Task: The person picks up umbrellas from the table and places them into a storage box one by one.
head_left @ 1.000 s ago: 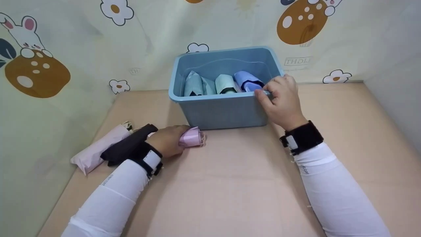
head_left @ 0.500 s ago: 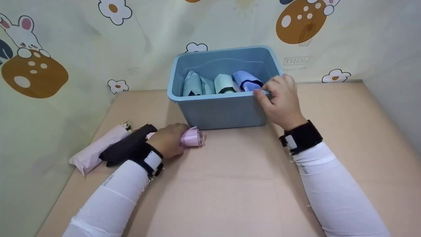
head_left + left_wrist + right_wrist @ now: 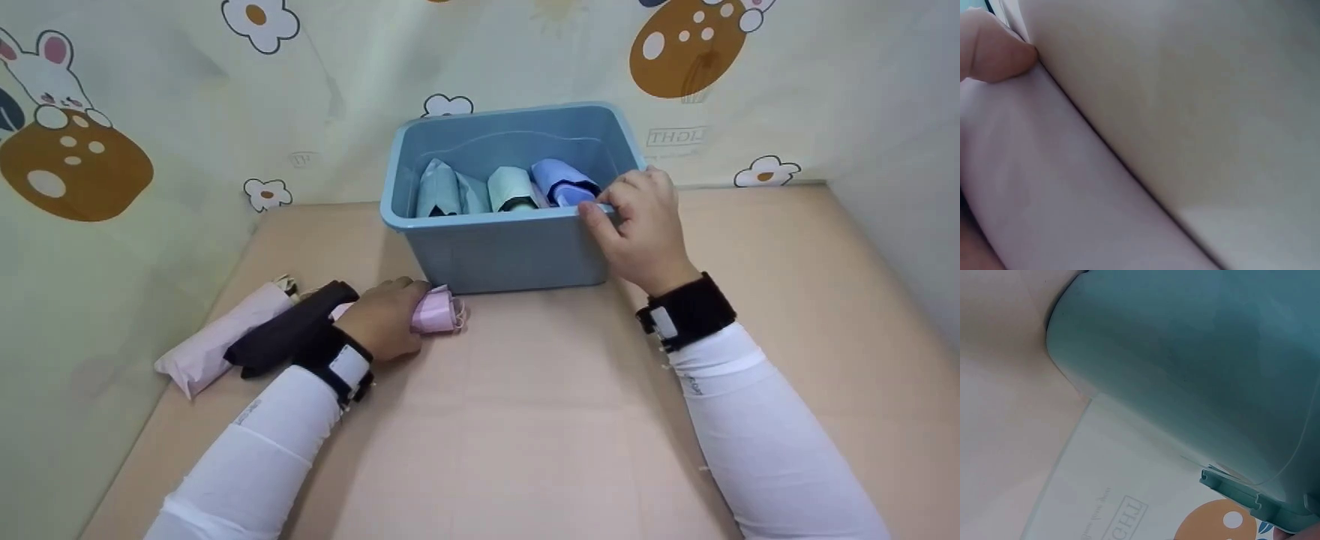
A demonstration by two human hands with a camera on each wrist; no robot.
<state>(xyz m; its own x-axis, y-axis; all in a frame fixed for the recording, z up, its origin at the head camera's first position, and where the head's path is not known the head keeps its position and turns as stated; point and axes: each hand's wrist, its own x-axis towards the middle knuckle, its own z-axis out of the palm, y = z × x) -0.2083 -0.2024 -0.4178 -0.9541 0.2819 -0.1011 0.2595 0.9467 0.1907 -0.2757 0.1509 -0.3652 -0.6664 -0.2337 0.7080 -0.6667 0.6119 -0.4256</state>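
My left hand [image 3: 384, 321] holds a pink roll [image 3: 434, 311] with thin cord loops at its end, low over the table by the front left corner of a blue plastic bin [image 3: 517, 259]. In the left wrist view, a fingertip [image 3: 1002, 53] lies across the smooth pink roll [image 3: 1055, 169]. My right hand [image 3: 643, 229] grips the bin's rim at its front right corner, thumb outside. Inside the bin lie a teal roll [image 3: 439, 189], a mint green roll [image 3: 511, 187] and a blue roll [image 3: 561, 180]. The right wrist view shows the bin's side wall [image 3: 1185, 365] close up.
Left of my left hand, a black roll [image 3: 281, 334] lies beside a pale pink roll [image 3: 225, 334], partly behind my wrist strap [image 3: 341, 364]. A patterned wall covering [image 3: 337, 90] rises right behind the bin. The table [image 3: 525, 420] has a peach-coloured cover.
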